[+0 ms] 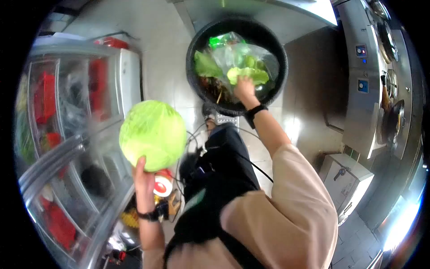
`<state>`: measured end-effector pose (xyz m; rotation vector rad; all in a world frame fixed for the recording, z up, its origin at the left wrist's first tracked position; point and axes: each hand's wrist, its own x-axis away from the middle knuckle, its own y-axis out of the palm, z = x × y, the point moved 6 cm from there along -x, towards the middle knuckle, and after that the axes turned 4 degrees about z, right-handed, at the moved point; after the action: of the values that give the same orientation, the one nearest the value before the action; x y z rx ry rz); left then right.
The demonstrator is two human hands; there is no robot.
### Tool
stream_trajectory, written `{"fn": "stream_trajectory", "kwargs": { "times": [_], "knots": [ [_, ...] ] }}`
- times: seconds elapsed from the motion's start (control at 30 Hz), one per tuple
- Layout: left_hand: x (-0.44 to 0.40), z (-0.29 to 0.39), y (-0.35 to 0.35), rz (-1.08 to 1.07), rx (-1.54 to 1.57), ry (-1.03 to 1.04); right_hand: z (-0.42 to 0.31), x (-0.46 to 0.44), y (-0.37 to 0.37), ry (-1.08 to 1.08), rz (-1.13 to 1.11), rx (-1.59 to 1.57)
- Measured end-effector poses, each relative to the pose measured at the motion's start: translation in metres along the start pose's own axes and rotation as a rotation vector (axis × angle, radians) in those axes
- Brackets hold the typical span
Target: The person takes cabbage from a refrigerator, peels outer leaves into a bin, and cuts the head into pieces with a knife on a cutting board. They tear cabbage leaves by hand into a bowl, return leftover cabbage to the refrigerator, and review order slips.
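A large pale green cabbage (pixel 153 134) rests on my left hand (pixel 142 184), whose thumb shows against its lower edge while the other fingers are hidden beneath. Over a round black bin (pixel 191 74), my right hand (pixel 245 89) grips a loose cabbage leaf (pixel 248 75); its fingertips are partly covered by the leaf. Inside the bin lie a clear plastic bag (pixel 228 56), another green leaf (pixel 207 65) and brown scraps.
To the left stands a glass-doored display fridge (pixel 80 152) with red baskets inside. Steel cooking counters with control knobs (pixel 362 51) run along the right, beside a white box (pixel 345 179). Black cables (pixel 255 167) hang near my legs.
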<state>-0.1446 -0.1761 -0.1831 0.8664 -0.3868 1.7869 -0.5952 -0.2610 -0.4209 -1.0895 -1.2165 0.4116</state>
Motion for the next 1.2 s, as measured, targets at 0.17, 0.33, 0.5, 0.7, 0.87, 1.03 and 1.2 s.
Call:
{"fn": "stream_trajectory", "kwargs": {
  "times": [0.17, 0.33, 0.5, 0.7, 0.87, 1.03, 1.2],
  "knots": [
    [-0.069, 0.007, -0.015, -0.071, -0.078, 0.010, 0.047, -0.081, 0.048, 0.058, 0.017, 0.183],
    [-0.096, 0.031, -0.004, -0.054, -0.059, -0.040, 0.042, -0.056, -0.011, 0.009, 0.019, -1.285],
    [-0.121, 0.056, -0.010, -0.196, -0.040, -0.056, -0.037, 0.066, -0.129, -0.008, -0.207, -2.351],
    [-0.113, 0.118, 0.016, -0.330, -0.031, -0.062, -0.111, 0.161, -0.222, -0.514, -0.269, -2.705],
    [-0.107, 0.160, 0.026, -0.536, -0.007, -0.058, -0.160, 0.210, -0.255, -0.644, -0.077, -2.647],
    [-0.115, 0.180, 0.011, -0.614, -0.024, -0.037, -0.189, 0.232, -0.265, -0.680, -0.072, -2.655],
    [-0.132, 0.195, -0.013, -0.648, 0.000, -0.042, -0.220, 0.259, -0.284, -0.766, -0.158, -2.648]
  ]
}}
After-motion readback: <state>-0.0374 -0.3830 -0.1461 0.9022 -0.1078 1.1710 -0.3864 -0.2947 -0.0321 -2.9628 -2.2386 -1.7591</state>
